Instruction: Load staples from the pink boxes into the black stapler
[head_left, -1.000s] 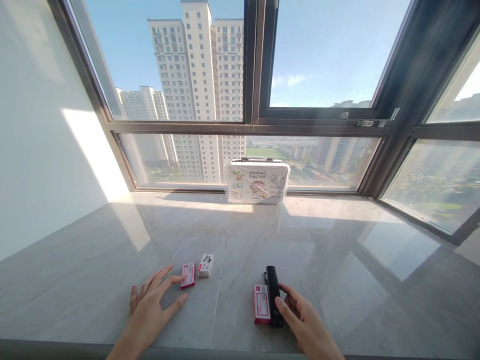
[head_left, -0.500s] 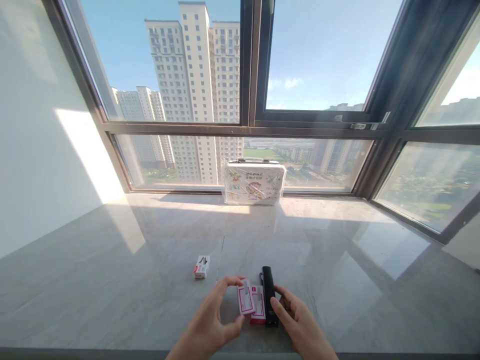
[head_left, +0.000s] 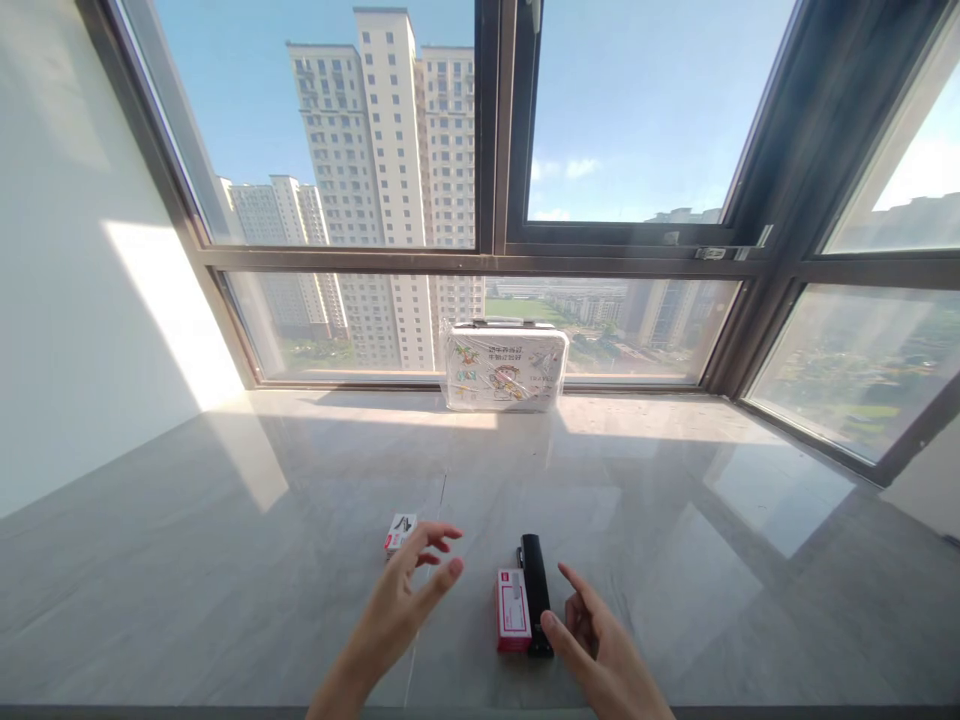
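Note:
A black stapler (head_left: 537, 598) lies on the grey stone surface, pointing away from me. Against its left side rests a small pink-and-white box (head_left: 514, 612); whether it is one box or a stack of two I cannot tell. My right hand (head_left: 592, 640) is beside the stapler's near end, thumb at its right edge and index finger stretched out, holding nothing. Over to the left, my left hand (head_left: 405, 590) is empty, with fingers and thumb apart. Just behind its knuckles sits a small white-and-red box (head_left: 400, 530) with a dark stapler-like picture, partly covered by the hand.
At the back, a white carry case (head_left: 506, 368) in clear plastic wrap leans by the window, its print upside down. Dark window frames (head_left: 480, 262) edge the far side. A white wall (head_left: 90, 330) bounds the left.
My left hand has let go of a pink-and-white box at the stapler and moved left, towards the white-and-red box. The right index finger has lifted off the stapler.

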